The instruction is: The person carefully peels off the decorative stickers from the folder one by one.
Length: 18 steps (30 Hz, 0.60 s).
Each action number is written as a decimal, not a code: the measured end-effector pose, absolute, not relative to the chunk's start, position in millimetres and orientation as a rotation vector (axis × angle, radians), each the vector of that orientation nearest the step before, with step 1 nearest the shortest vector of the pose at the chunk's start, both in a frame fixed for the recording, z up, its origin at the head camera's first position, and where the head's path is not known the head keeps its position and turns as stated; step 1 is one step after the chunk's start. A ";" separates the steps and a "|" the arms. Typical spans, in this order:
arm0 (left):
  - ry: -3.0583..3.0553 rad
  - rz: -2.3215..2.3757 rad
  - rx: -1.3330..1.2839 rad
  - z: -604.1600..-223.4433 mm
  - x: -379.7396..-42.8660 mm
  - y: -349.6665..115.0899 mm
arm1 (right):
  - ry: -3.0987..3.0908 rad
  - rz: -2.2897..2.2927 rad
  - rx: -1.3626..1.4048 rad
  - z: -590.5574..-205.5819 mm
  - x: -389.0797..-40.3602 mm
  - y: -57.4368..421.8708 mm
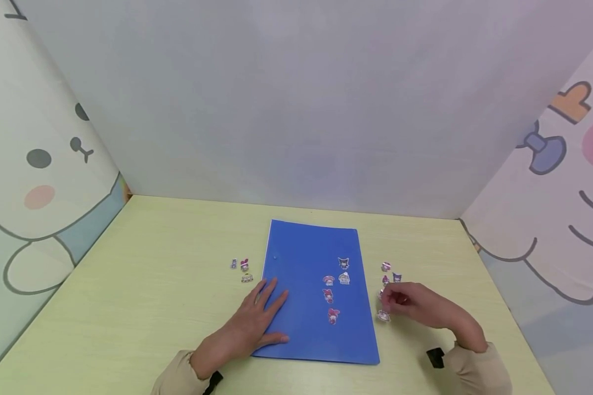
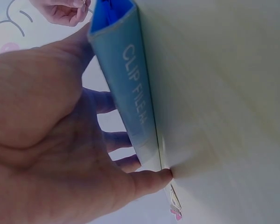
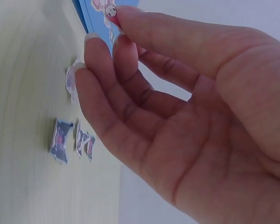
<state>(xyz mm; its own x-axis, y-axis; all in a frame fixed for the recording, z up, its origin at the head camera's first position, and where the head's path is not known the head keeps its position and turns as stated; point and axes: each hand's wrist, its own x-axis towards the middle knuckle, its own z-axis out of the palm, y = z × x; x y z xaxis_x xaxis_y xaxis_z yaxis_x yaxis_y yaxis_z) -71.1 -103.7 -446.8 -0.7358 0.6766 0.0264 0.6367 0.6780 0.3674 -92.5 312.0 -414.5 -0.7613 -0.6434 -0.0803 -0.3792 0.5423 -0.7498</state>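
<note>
Pinching one sticker (image 3: 111,11), right hand (image 1: 420,304), right of folder (image 1: 303,307).
Left hand (image 1: 249,323): grip released, spread on folder; best kept steady, sticker best held by edge.

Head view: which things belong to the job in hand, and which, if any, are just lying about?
Job, it seems: blue clip file, left hand on it; applied-side stickers on the file; right hand, pinching a sticker; loose stickers on both sides.

Surroundings only: table, printed panels. No stray objects stand out.
</note>
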 end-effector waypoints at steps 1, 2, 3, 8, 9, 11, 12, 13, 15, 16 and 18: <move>2.772 0.542 1.087 -446.6 -71.2 -103.7 | 2.450 -1.061 -0.832 -414.3 -92.6 313.3; 2.770 0.541 1.086 -446.5 -71.2 -103.6 | 2.459 -1.065 -0.823 -414.2 -92.7 314.6; 2.768 0.541 1.085 -446.5 -71.2 -103.6 | 2.466 -1.072 -0.818 -414.1 -92.7 315.9; 2.776 0.524 1.097 -446.9 -71.3 -103.1 | 2.504 -1.084 -0.826 -412.6 -92.8 321.0; 2.777 0.521 1.097 -446.8 -71.3 -102.9 | 2.513 -1.080 -0.821 -412.3 -93.0 322.1; 2.778 0.517 1.097 -446.4 -71.3 -102.6 | 2.539 -1.066 -0.812 -411.9 -93.4 324.4; 2.780 0.515 1.100 -446.6 -71.3 -102.7 | 2.553 -1.058 -0.805 -411.7 -93.7 325.7; 2.778 0.515 1.097 -446.6 -71.2 -102.8 | 2.564 -1.055 -0.800 -412.0 -94.1 327.0; 2.782 0.517 1.104 -446.6 -71.2 -102.8 | 2.576 -1.058 -0.797 -412.4 -94.9 330.0; 2.782 0.521 1.105 -446.7 -71.2 -103.0 | 2.585 -1.058 -0.796 -413.1 -95.2 331.3; 2.789 0.526 1.115 -446.8 -71.1 -103.3 | 2.594 -1.063 -0.783 -414.0 -95.7 334.3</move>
<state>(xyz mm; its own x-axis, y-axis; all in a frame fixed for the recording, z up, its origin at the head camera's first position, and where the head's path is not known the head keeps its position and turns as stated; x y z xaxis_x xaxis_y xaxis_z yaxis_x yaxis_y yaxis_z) -71.1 -103.3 -446.8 -0.7289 0.6833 0.0417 0.6515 0.6738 0.3485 -95.7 334.3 -414.0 -0.8308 -0.5564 -0.0098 -0.3896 0.5940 -0.7039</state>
